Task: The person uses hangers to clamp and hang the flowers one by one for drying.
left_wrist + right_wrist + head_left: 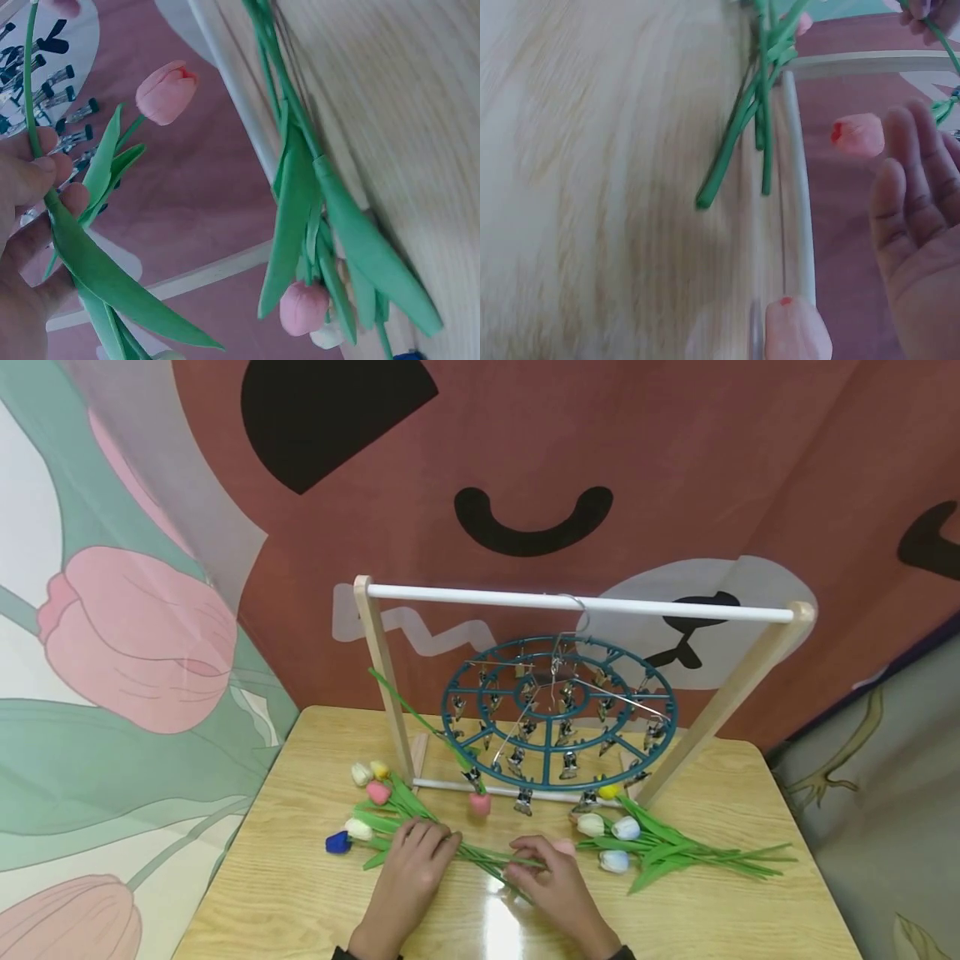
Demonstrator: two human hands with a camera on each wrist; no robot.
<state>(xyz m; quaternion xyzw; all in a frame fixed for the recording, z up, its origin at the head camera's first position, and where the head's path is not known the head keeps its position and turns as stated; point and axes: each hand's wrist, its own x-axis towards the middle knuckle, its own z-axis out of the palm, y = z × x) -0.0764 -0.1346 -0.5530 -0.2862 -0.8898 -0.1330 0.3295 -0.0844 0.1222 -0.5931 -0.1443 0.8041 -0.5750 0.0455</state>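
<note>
My left hand [414,867] grips the green stem of a white tulip [358,829] below its long leaves. The stem stretches to the right, and my right hand [553,883] pinches it near the cut end; in the right wrist view its other fingers [907,150] are extended. Under my hands lies a bunch of tulips with a pink bloom [378,792], a yellow one [380,769] and a dark blue one [338,842], stems crossing. One pink tulip [480,804] hangs head down from a clip on the round teal hanger [547,783].
A wooden stand [386,677] with a white rod [487,599] carries the hanger, which has several metal clips [569,766]. At the right lies a second bunch, with pale blue [615,861], white [590,825], yellow [608,788] and pink [564,847] blooms. A printed curtain hangs behind the table [255,893].
</note>
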